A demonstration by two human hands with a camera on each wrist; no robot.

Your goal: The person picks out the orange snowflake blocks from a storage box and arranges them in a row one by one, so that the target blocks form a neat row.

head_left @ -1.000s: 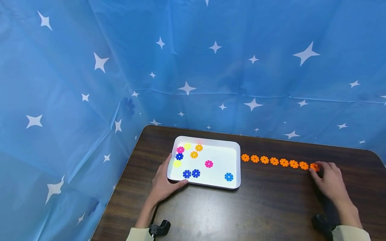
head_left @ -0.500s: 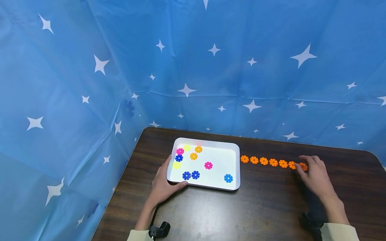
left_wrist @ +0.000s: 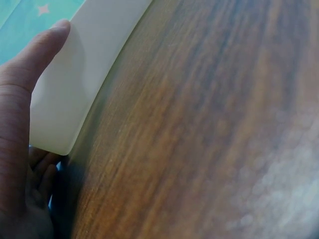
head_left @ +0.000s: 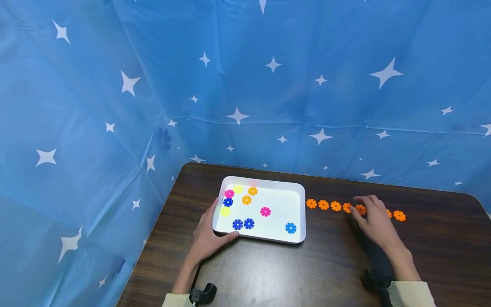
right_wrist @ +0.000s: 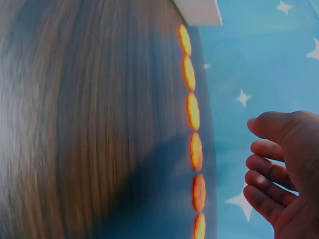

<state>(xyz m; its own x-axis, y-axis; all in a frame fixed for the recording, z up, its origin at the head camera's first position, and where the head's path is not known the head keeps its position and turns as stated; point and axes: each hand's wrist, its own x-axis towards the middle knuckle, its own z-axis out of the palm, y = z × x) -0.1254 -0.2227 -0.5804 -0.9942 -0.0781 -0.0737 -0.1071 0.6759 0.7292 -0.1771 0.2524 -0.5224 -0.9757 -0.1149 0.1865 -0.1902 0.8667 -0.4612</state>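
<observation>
My left hand [head_left: 209,234] grips the near left corner of a white tray [head_left: 281,198], thumb at the front edge and fingers along the left side. In the left wrist view, the thumb [left_wrist: 42,50] lies against the tray wall [left_wrist: 75,84]. Several orange snowflake discs [head_left: 323,205] form a straight row to the right of the tray. My right hand [head_left: 377,224] hovers over the row's right half, hiding part of it. In the right wrist view, that hand [right_wrist: 299,159] has loosely bent fingers with nothing between them, apart from the orange discs [right_wrist: 189,73].
Inside the tray lie loose discs: pink [head_left: 265,212], yellow [head_left: 225,211], orange [head_left: 246,200], dark blue [head_left: 238,224] and light blue [head_left: 290,228]. A brown wooden table [head_left: 291,273] bears everything. Behind it hangs a blue star-patterned cloth [head_left: 284,98].
My right hand has travelled left along the row from its right end, uncovering the last orange disc. The left hand and the tray stay in place.
</observation>
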